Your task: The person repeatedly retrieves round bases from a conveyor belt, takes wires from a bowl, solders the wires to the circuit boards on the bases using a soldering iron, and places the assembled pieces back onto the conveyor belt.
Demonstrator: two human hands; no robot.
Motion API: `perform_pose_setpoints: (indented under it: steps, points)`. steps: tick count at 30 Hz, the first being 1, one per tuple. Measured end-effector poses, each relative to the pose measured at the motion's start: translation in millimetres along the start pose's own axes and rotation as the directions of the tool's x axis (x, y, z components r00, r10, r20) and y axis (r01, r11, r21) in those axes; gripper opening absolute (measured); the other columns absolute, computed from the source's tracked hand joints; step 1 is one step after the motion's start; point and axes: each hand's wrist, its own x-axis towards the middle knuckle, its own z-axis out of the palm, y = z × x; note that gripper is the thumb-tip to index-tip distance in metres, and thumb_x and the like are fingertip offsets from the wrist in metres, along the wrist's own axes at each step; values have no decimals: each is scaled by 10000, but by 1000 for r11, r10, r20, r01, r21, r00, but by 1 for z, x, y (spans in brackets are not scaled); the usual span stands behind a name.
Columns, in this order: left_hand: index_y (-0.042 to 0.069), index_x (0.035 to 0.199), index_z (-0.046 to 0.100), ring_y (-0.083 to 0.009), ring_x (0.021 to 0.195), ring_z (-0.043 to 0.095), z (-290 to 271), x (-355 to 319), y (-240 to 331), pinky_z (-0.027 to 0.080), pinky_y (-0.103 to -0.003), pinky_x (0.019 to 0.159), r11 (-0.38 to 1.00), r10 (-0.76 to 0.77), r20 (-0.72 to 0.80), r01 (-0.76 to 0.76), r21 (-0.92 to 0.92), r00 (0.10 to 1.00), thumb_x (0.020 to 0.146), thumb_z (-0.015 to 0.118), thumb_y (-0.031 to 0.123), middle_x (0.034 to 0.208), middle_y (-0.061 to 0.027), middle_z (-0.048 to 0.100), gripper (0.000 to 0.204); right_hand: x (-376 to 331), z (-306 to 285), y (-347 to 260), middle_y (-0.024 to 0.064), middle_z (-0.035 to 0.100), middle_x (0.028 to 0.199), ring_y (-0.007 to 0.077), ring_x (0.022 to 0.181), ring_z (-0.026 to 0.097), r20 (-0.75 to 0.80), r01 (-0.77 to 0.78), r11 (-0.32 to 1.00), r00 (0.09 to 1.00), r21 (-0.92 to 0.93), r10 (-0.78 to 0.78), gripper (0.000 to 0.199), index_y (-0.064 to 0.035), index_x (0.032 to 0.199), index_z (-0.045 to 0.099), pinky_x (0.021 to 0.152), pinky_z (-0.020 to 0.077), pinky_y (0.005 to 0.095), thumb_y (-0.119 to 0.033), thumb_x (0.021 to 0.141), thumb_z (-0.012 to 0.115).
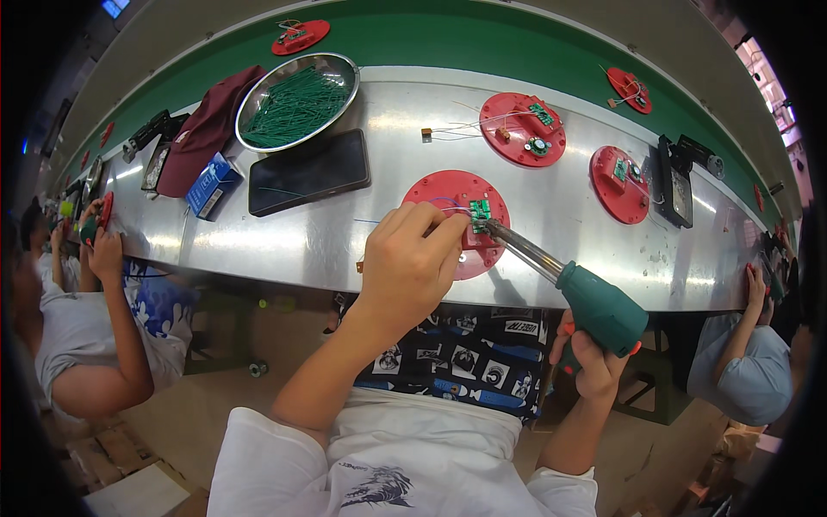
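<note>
A shiny metal table (284, 250) is backed by a green strip (482, 43). A red disc (457, 183) bearing a green circuit board (481, 209) is set in front of the person. At its four o'clock, a green soldering gun (607, 306) is gripped by the wrapped fingers of the right hand (596, 358), its tip brought to the board. The left hand's (412, 254) fingertips are pinched together on thin wires (444, 202); which one is held cannot be told. At ten o'clock, a black phone (310, 172) is placed below a metal bowl (346, 79).

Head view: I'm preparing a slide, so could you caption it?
Left hand over a red disc, right hand holding a green-handled soldering iron with its tip at the disc's green circuit board.
</note>
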Motion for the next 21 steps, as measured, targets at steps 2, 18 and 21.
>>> perform_pose_setpoints:
  steps: [2,18,21]
  points:
    - [1,970,708,-284,725,614,-1,0,0,491,-379,640,1000,-1,10,1,5,1000,773,687,-3,821,-118,627,198,4,5,-8,149,631,913,193,549,597,-32,-10,999,999,49,11,408,87,1203,576,464,470,277,-108,852,645]
    - [23,960,697,-267,755,598,3,-3,0,486,-388,667,1000,-3,6,3,25,1000,742,673,-9,826,-87,611,221,64,-30,10,203,569,882,184,412,533,-342,271,952,916,144,-209,401,99,1108,486,354,452,287,-281,982,502]
    - [23,959,698,-267,760,601,3,-2,1,489,-384,669,1000,-4,3,4,25,1000,739,676,-14,819,-90,606,224,68,-31,6,158,568,882,145,417,500,-426,196,962,899,191,-98,381,61,1089,506,354,423,265,-308,1007,458]
